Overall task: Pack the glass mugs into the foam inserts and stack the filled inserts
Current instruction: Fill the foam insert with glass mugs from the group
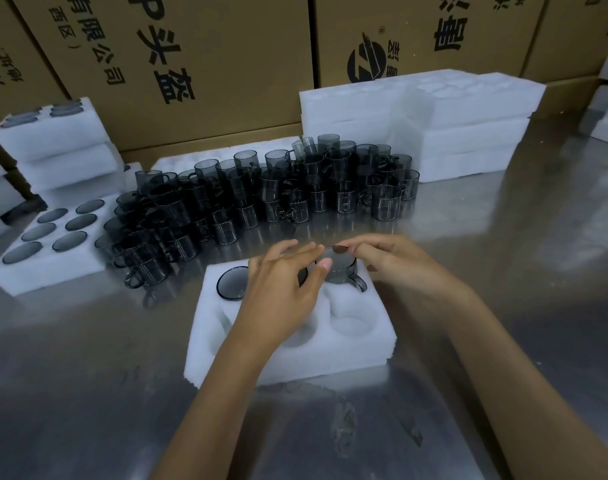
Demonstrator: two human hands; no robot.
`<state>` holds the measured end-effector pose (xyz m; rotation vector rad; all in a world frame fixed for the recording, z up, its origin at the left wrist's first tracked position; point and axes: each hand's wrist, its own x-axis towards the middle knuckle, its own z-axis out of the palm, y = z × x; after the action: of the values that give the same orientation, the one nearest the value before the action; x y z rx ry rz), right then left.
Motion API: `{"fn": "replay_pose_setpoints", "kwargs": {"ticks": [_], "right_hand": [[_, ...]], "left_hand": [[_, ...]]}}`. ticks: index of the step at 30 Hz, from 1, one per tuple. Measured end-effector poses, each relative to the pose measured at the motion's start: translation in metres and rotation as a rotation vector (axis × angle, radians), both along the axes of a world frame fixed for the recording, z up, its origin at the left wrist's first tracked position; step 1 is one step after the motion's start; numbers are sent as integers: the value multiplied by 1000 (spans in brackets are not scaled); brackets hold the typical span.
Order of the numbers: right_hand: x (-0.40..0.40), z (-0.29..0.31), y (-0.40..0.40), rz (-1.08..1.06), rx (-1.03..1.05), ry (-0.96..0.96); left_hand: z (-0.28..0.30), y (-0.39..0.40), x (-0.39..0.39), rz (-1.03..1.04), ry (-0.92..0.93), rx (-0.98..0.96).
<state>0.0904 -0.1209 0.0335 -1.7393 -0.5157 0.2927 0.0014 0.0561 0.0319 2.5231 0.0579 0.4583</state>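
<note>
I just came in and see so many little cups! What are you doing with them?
A person is packing dark glass mugs into white foam inserts. The insert in front already has one mug sunk in its far left hole. Another mug sits part way in the far right hole, its handle sticking out. The right hand pinches something small and dark above it; the left hand hovers alongside. The near holes are empty. A filled insert sits to the left.

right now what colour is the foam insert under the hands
White, seen best in the head view: the foam insert on the steel table is plain white, without any pattern.
</note>
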Motion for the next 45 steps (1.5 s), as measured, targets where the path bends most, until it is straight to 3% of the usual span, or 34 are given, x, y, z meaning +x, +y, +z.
{"fn": "replay_pose_setpoints", "kwargs": {"ticks": [13,20,24,26,31,34,45], "right_hand": [[6,-4,-4,65,-12,143],[12,-17,-15,-21,49,232],[38,-31,-22,-404,60,134],[55,-35,-21,-458,28,79],[87,-42,-14,-517,-371,-280],[99,-45,-10,-518,-454,-375],[94,-49,-11,-629,-270,-345]], "left_hand": [[3,-1,2,62,49,69],[4,1,4,65,44,106],[7,7,11,57,71,91],[9,10,15,49,82,90],[5,11,13,46,28,86],[5,10,9,20,36,124],[12,12,12,-66,181,103]]}}
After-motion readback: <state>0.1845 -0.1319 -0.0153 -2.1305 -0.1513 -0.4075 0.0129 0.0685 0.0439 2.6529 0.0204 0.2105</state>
